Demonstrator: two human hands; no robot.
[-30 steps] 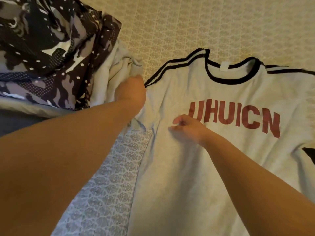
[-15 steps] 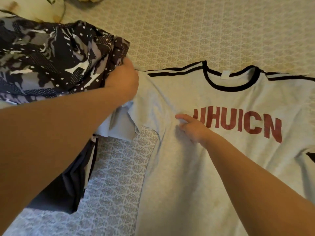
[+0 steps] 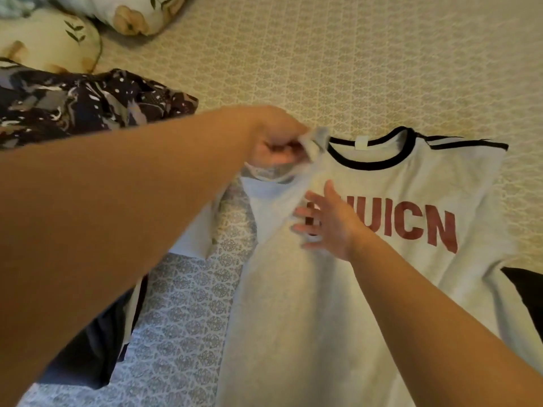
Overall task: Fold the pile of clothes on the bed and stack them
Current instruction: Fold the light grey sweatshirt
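A light grey T-shirt [image 3: 338,304] with a black collar, black shoulder stripes and red letters lies face up on the bed. My left hand [image 3: 274,145] grips its left shoulder and sleeve, lifted off the bed and pulled in toward the collar. My right hand [image 3: 329,220] presses flat with spread fingers on the chest, covering the first red letters. A dark patterned pile of clothes [image 3: 82,104] lies at the left, partly hidden by my left arm.
The patterned bedspread [image 3: 323,54] stretches beyond the shirt. Two floral pillows [image 3: 53,39] lie at the top left. A dark garment [image 3: 97,356] lies under my left arm, and another dark piece [image 3: 526,292] shows at the right edge.
My left hand has pulled the sleeve away from the pile and lifted it rightward toward the collar. My right hand has opened flat on the chest. The view has shifted up the bed.
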